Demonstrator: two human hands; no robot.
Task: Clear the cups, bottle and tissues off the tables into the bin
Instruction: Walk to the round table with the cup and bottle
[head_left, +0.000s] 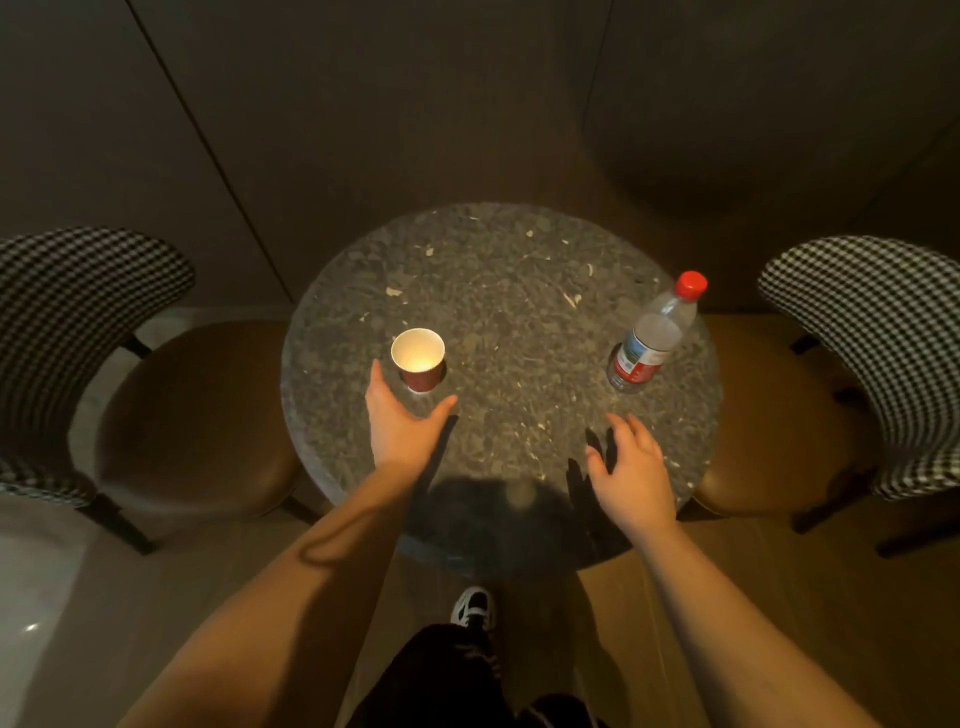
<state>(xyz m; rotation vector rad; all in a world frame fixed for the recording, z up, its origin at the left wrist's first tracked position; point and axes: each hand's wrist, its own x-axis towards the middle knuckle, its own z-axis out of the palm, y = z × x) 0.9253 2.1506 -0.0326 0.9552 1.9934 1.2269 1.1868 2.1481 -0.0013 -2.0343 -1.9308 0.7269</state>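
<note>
So the left hand (400, 421) is spread wide beside the red cup (418, 359), the right hand (631, 462) loosely spread near the bottle (652, 338), both over the tabletop (519, 291).

Speckled stone table (519, 322), paper cup (418, 358), clear plastic bottle (652, 338).

Dim warm overhead light; fisheye edges curved.

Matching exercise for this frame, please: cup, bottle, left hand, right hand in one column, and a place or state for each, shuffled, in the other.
1. cup
2. bottle
3. left hand
4. right hand

A. open, above the table's near right part, short of the bottle
B. upright, red cap, table's right side
C. open, thumb and fingers spread either side of the cup
D. upright, red outside, white inside

Pairs: 1-D, 2-B, 3-C, 4-A
</note>
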